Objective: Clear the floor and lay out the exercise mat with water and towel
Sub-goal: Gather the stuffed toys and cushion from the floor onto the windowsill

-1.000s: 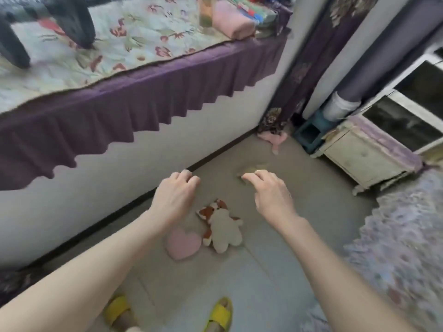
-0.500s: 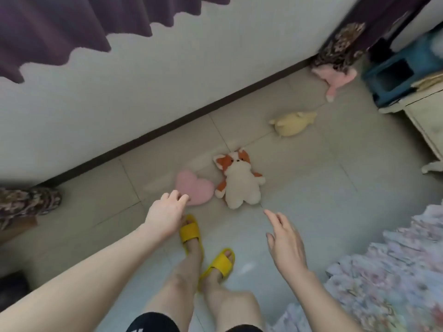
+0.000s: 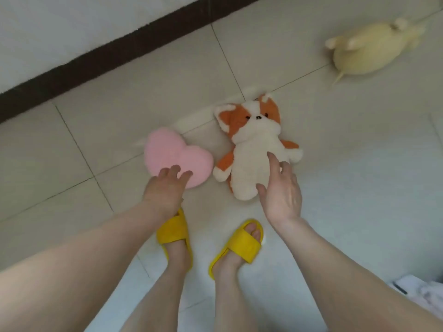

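A pink heart-shaped cushion point(image 3: 176, 155) lies on the tiled floor point(image 3: 359, 164). Right beside it lies an orange and white plush dog point(image 3: 254, 144) on its back. My left hand point(image 3: 165, 188) is open, its fingertips over the near edge of the heart cushion. My right hand point(image 3: 280, 190) is open too, fingers spread over the lower body of the plush dog. A pale yellow plush toy point(image 3: 369, 49) rests further off at the upper right. No mat, water or towel shows.
My feet in yellow slippers point(image 3: 236, 248) stand just behind the toys. A white wall with a dark skirting board point(image 3: 107, 58) runs along the top left. A bit of pale fabric point(image 3: 429, 295) shows at the lower right edge.
The view has tilted down and come closer to the floor. Both hands have dropped towards the toys, the left onto the heart cushion's edge, the right onto the plush dog.
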